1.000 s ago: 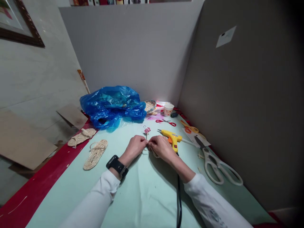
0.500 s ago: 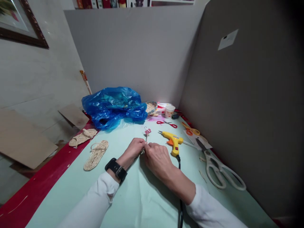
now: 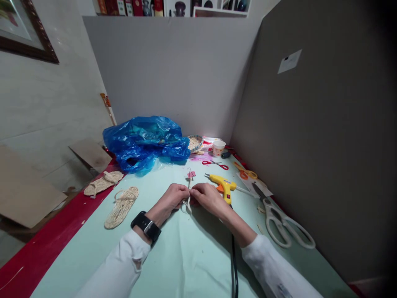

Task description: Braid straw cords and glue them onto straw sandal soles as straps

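A thin pale straw strand runs up to a pink binder clip at the middle of the table. My left hand pinches the strand from the left, a black watch on its wrist. From the right, my right hand pinches the same strand, its fingertips close to those of my left hand. Loose ends hang below the fingers. A woven straw sandal lies left of my hands, and another straw sandal rests at the red table edge. The yellow glue gun lies just beyond my right hand.
A blue plastic bag sits at the back left, beside a woven basket and a paper cup. Red scissors, orange scissors and large white-handled scissors lie toward the right. Grey panels stand behind and at right.
My right hand has turned and its fingers have drawn back from over the strand, so the loose ends now show below. The view has shifted slightly.
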The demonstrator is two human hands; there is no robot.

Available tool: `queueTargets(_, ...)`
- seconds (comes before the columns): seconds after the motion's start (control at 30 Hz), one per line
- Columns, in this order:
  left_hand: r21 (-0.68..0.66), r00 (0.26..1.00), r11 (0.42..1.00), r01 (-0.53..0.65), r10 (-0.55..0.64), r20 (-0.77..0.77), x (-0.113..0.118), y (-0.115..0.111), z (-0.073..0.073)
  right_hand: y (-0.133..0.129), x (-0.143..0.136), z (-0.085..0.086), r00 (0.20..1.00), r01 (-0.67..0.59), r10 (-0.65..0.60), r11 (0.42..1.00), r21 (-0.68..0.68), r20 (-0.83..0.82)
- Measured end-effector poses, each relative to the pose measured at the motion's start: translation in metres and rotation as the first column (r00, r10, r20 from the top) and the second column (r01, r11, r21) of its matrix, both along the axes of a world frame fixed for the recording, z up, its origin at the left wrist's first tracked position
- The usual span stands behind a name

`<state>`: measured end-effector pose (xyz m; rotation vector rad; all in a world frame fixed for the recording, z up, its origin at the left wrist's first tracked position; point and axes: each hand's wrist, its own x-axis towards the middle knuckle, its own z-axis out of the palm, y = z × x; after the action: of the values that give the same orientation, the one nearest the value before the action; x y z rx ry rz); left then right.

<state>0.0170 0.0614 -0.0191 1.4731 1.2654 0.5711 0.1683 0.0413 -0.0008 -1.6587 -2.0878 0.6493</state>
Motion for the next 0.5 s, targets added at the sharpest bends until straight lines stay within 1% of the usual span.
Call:
queueTargets(0.1, 0.028, 0.999, 0.999, 0.020, -0.019, -0.036, -0.001, 0.002, -0.003, 0.009, -0.003, -0.012, 0.995, -0.019, 0.010, 0.996, -0.084, -0.101)
queueTargets(0.17, 0.054, 0.997, 0.998, 0.030, -0.026, -0.079, 0.000, 0.003, -0.005, 0.013, -0.004, -0.016, 0.991, -0.001, -0.011, 0.996, -0.087, -0.137)
queueTargets(0.27, 0.112, 0.986, 0.993, 0.045, -0.026, -0.167, 0.001, 0.003, -0.004, 0.015, -0.002, -0.015, 0.985, 0.029, -0.041, 0.997, -0.075, -0.167)
queueTargets(0.37, 0.213, 0.962, 0.975, 0.065, -0.005, -0.271, 0.001, 0.001, 0.004, 0.012, -0.001, -0.014, 0.977, 0.068, -0.081, 0.995, -0.071, -0.198)
queueTargets(0.5, 0.356, 0.916, 0.927, 0.120, 0.035, -0.400, -0.001, -0.009, 0.018, 0.006, -0.003, -0.018, 0.954, 0.123, -0.140, 0.989, -0.083, -0.264)
